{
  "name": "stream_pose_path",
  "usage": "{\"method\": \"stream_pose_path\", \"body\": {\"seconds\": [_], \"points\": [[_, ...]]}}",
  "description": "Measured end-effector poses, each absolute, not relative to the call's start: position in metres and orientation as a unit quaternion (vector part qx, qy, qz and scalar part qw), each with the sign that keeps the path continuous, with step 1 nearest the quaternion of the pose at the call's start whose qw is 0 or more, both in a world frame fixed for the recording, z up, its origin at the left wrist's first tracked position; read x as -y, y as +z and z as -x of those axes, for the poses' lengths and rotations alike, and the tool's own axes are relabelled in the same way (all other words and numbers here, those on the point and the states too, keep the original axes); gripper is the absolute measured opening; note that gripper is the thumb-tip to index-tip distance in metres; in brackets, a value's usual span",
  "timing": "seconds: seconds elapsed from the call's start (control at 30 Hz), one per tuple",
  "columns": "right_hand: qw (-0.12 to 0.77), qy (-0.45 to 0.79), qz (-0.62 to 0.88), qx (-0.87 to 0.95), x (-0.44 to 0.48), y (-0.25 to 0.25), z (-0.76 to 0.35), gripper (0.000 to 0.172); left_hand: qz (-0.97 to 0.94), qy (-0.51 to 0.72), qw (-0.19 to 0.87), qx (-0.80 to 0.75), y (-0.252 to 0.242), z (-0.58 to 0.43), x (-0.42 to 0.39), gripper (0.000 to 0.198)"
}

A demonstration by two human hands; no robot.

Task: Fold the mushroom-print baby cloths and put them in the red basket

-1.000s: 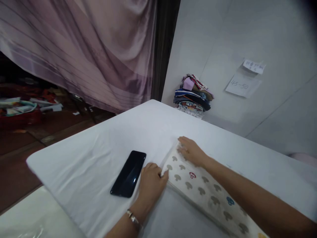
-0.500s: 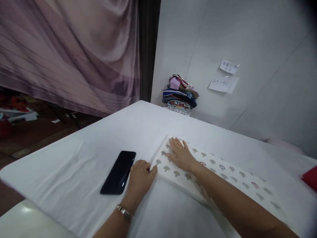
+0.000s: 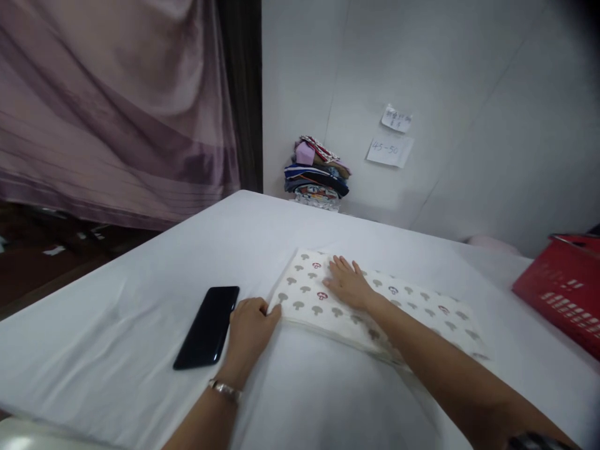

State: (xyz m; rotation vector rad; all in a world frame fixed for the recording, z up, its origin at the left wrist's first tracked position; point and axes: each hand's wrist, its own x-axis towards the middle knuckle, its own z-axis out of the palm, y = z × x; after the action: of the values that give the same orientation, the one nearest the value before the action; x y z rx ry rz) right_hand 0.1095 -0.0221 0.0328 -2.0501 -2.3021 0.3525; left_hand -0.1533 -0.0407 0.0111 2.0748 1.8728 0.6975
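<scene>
A long folded cloth point(image 3: 309, 300), cream with grey and a few red and blue mushroom prints, lies in layers on the white-covered table point(image 3: 187, 256). My right hand point(image 3: 349, 284) rests flat on top of it, fingers stretched out, palm down. At the cloth's near left corner is my left hand point(image 3: 250, 328), its fingers curled and the thumb against the corner; its fingertips are partly hidden. A black phone point(image 3: 206, 328) lies just left of that hand.
Against the pale wall, past the table's far edge, stands a stack of folded fabrics point(image 3: 316, 172). A red plastic basket point(image 3: 562, 290) is at the right. Paper notes point(image 3: 390, 151) are taped to the wall, and a pinkish curtain point(image 3: 117, 112) hangs at the left.
The view has turned to the right, so more of the red basket shows. My right hand has slid right along the cloth, away from its left end. My left hand stays at the corner.
</scene>
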Motion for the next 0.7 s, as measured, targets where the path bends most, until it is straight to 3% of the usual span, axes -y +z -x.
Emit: {"method": "stream_pose_path", "body": {"seconds": [0.23, 0.5, 0.7], "points": [[0.016, 0.131, 0.682, 0.719, 0.025, 0.015, -0.129, 0.079, -0.704, 0.210, 0.146, -0.663, 0.011, 0.153, 0.036, 0.023], [0.044, 0.108, 0.702, 0.703, 0.057, 0.023, -0.162, 0.079, -0.673, 0.250, 0.225, -0.659, 0.012, 0.155, 0.033, 0.036], [0.050, 0.136, 0.714, 0.685, 0.064, 0.020, -0.178, 0.075, -0.660, 0.208, 0.230, -0.684, 0.013, 0.152, 0.027, 0.031]]}}
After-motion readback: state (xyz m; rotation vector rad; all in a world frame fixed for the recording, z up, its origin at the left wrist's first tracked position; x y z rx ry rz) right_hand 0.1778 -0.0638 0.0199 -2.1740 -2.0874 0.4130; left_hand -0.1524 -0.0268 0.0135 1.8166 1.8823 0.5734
